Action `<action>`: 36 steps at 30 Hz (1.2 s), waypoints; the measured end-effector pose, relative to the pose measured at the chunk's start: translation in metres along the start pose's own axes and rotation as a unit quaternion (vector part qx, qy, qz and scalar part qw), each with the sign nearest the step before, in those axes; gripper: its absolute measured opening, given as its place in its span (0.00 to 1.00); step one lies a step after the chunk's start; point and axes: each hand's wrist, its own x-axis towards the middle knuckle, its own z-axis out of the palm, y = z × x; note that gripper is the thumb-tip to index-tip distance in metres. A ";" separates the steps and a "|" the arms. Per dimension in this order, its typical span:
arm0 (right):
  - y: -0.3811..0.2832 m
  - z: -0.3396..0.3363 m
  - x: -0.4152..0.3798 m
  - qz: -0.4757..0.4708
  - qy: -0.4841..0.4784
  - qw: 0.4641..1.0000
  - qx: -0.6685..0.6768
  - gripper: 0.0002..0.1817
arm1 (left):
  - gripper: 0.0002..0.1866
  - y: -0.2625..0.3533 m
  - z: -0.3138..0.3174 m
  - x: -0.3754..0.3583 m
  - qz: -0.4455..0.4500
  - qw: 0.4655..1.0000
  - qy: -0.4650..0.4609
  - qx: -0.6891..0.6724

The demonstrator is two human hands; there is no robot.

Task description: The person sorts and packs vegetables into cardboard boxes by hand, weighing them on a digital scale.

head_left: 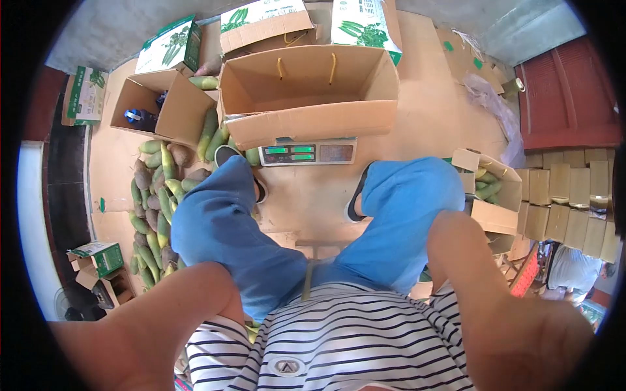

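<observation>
Both bare arms bend at the elbows over the blue-trousered knees and rise close to the camera. The blurred base of my left hand (98, 348) is at the lower left edge; its fingers are hidden. At the lower right, the base of my right hand (548, 335) shows, fingers also out of sight. No held object is visible at either hand. Ahead, an open, empty cardboard box (306, 124) with yellow cord handles rests on a digital scale (308, 152) with green displays, between and beyond the feet.
Green and brown radish-like vegetables (156, 215) lie at left beside an open box (186, 107) holding a blue-capped bottle. Printed cartons (365, 29) stand behind. Another box (499, 215) at right holds green vegetables. Stacked cartons (559, 182) and part of a person (574, 270) are farther right.
</observation>
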 end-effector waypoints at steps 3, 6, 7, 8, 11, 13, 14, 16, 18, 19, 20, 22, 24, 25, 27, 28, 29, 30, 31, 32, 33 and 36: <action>-0.002 -0.006 0.002 0.006 0.006 1.000 -0.008 0.14 | 0.15 0.005 -0.003 0.003 0.004 1.000 -0.007 0.005; -0.009 -0.014 0.003 0.016 0.010 1.000 -0.015 0.14 | 0.16 0.012 -0.002 0.004 0.005 1.000 -0.006 0.018; -0.008 -0.019 0.003 0.019 0.010 1.000 -0.019 0.14 | 0.16 0.013 -0.001 0.005 0.006 1.000 -0.006 0.020; -0.007 -0.023 0.003 0.021 0.010 0.999 -0.022 0.14 | 0.16 0.012 0.000 0.006 0.005 1.000 -0.006 0.018; -0.002 -0.039 0.006 0.031 0.010 0.999 -0.037 0.14 | 0.16 0.013 0.003 0.005 0.006 1.000 -0.007 0.020; 0.004 -0.046 0.009 0.037 0.015 0.998 -0.045 0.14 | 0.16 0.012 0.002 0.008 0.001 1.000 -0.013 0.021; 0.005 -0.050 0.009 0.038 0.017 0.998 -0.047 0.14 | 0.16 0.015 0.001 0.007 0.000 1.000 -0.015 0.023; 0.005 -0.057 0.008 0.042 0.019 0.997 -0.054 0.14 | 0.16 0.014 0.002 0.006 -0.001 1.000 -0.017 0.024; 0.006 -0.061 0.003 0.046 0.015 0.997 -0.057 0.14 | 0.17 0.012 0.002 0.002 -0.001 1.000 -0.007 0.030; 0.006 -0.061 0.001 0.041 0.014 0.997 -0.058 0.14 | 0.17 0.012 0.003 0.001 0.002 0.999 -0.005 0.031; 0.005 -0.061 -0.001 0.041 0.010 0.998 -0.056 0.14 | 0.17 0.011 0.003 -0.001 0.005 1.000 0.000 0.031; 0.006 -0.065 -0.006 0.035 0.007 0.998 -0.055 0.14 | 0.17 0.006 0.004 -0.004 0.011 1.000 0.004 0.028; 0.008 -0.068 -0.009 0.030 0.011 0.998 -0.052 0.14 | 0.17 0.005 0.006 -0.009 0.015 1.000 0.004 0.025; 0.010 -0.070 -0.010 0.029 0.012 0.998 -0.055 0.14 | 0.17 0.004 0.004 -0.012 0.016 1.000 0.001 0.024; 0.012 -0.072 -0.011 0.026 0.019 0.998 -0.055 0.14 | 0.17 0.003 0.003 -0.018 0.016 1.000 0.002 0.021; 0.013 -0.072 -0.012 0.023 0.021 0.998 -0.054 0.14 | 0.18 0.004 0.003 -0.019 0.019 1.000 0.000 0.019; 0.014 -0.072 -0.013 0.025 0.023 0.998 -0.055 0.14 | 0.18 0.005 0.002 -0.020 0.020 1.000 0.000 0.021; 0.013 -0.072 -0.014 0.023 0.023 0.998 -0.054 0.14 | 0.18 0.005 0.003 -0.019 0.022 1.000 0.000 0.021; 0.014 -0.072 -0.016 0.021 0.025 0.998 -0.053 0.14 | 0.18 0.005 0.003 -0.019 0.024 0.999 -0.001 0.025; 0.015 -0.072 -0.018 0.023 0.024 0.998 -0.049 0.14 | 0.18 0.005 0.003 -0.018 0.025 0.999 -0.001 0.027; 0.016 -0.070 -0.019 0.024 0.027 0.998 -0.047 0.14 | 0.18 0.006 0.003 -0.018 0.026 0.999 -0.001 0.031; 0.016 -0.071 -0.023 0.024 0.027 0.999 -0.040 0.14 | 0.18 0.008 0.004 -0.017 0.029 0.999 0.002 0.034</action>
